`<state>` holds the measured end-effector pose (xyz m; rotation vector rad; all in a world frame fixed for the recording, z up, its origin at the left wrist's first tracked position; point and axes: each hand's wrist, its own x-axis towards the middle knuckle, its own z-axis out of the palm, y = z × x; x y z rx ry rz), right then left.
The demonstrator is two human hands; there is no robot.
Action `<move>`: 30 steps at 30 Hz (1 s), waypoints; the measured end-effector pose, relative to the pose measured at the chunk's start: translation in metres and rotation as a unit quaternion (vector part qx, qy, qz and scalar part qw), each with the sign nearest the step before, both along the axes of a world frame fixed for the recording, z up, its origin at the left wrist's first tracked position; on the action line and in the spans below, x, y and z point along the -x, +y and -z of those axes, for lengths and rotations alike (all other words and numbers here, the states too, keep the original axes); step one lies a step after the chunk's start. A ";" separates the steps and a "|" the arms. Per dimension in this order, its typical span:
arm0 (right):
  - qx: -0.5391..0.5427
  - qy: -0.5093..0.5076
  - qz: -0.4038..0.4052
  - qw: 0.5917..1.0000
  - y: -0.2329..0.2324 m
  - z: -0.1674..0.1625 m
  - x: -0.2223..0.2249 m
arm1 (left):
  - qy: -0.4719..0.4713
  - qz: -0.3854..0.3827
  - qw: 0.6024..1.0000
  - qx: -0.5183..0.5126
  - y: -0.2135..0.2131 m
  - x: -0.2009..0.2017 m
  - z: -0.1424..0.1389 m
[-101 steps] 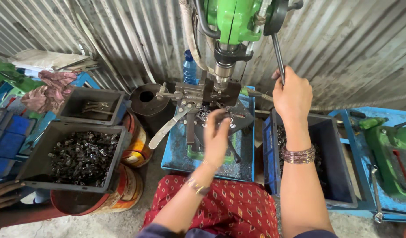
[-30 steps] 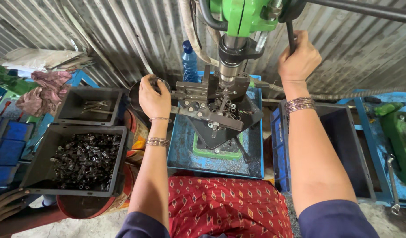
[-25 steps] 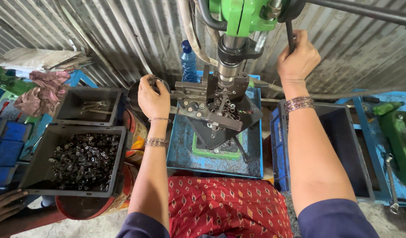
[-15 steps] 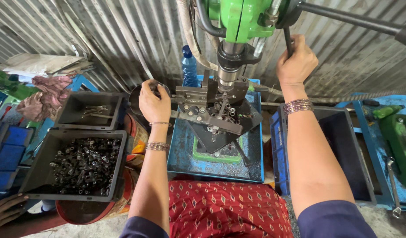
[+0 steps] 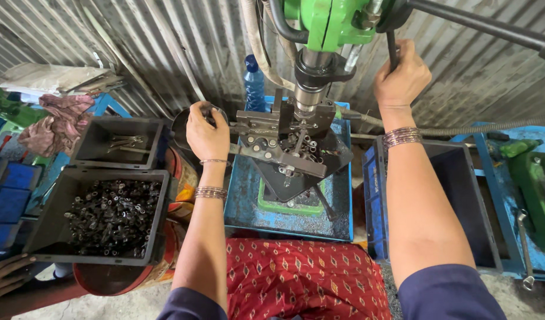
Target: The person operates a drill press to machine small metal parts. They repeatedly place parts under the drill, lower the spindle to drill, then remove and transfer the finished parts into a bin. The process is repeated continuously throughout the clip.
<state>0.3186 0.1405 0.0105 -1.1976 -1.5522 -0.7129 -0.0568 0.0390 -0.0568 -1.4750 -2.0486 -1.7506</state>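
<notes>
Head camera looks down on a person seated at a green drill press (image 5: pixel 334 24). Right hand (image 5: pixel 401 74) is wrapped tight around the dark feed lever (image 5: pixel 392 50) near the machine's head, thumb and fingers closed on the bar. Left hand (image 5: pixel 206 133) is curled shut around a short handle (image 5: pixel 208 111) on the left side of the metal clamp (image 5: pixel 290 145), which sits on the blue table (image 5: pixel 248 201) directly under the spindle (image 5: pixel 311 80). Small dark parts lie in the clamp just below the spindle; which one is being worked is too small to tell. Both lever and clamp look like solid steel, stiff and heavy, probably oily, so a full-fist grip on the handles seems the safe way to hold them. Left of the table, a grey tray (image 5: pixel 44 243) holds a heap of small dark metal pieces; these look light, hard and easy to drop. Another person's hand (image 5: pixel 6 278) rests at the lower left corner.
</notes>
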 end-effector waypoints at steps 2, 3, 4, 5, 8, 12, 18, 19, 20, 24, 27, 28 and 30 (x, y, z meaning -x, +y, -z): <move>-0.005 0.002 -0.013 1.000 0.001 0.000 -0.001 | 0.009 0.000 1.000 -0.006 0.000 0.000 0.000; -0.007 0.003 -0.020 1.000 0.001 0.000 0.000 | 0.014 -0.001 1.000 -0.009 0.001 0.000 0.000; -0.004 0.006 -0.019 1.000 0.002 0.000 0.000 | 0.016 -0.003 1.000 -0.006 0.001 0.000 0.000; -0.001 0.009 -0.018 1.000 0.003 0.000 0.000 | 0.018 -0.004 1.000 -0.004 0.001 0.000 0.000; -0.006 0.006 -0.025 1.000 0.004 -0.001 0.000 | 0.016 -0.001 1.000 -0.006 0.001 0.000 -0.001; -0.004 0.003 -0.023 1.000 0.005 -0.002 0.000 | 0.022 0.000 1.000 -0.013 -0.002 0.000 -0.003; -0.002 -0.002 -0.021 1.000 0.007 -0.003 -0.002 | 0.012 0.002 1.000 -0.008 -0.004 0.000 -0.006; -0.006 -0.003 -0.026 1.000 0.008 -0.003 -0.002 | 0.006 0.003 1.000 -0.003 -0.004 0.000 -0.007; -0.010 -0.004 -0.030 1.000 0.009 -0.003 -0.002 | 0.000 0.005 1.000 0.003 -0.004 0.000 -0.008; -0.012 -0.006 -0.025 1.000 0.012 -0.003 -0.004 | 0.013 -0.002 1.000 -0.003 -0.004 -0.001 -0.009; -0.010 -0.020 -0.009 1.000 0.014 -0.003 -0.005 | -0.017 0.008 1.000 0.009 -0.004 -0.001 -0.009; -0.009 -0.016 -0.013 1.000 0.015 -0.003 -0.006 | -0.012 0.006 1.000 0.006 -0.004 -0.001 -0.008; -0.009 -0.007 -0.020 1.000 0.018 -0.001 -0.007 | -0.002 0.002 1.000 -0.003 -0.004 -0.001 -0.008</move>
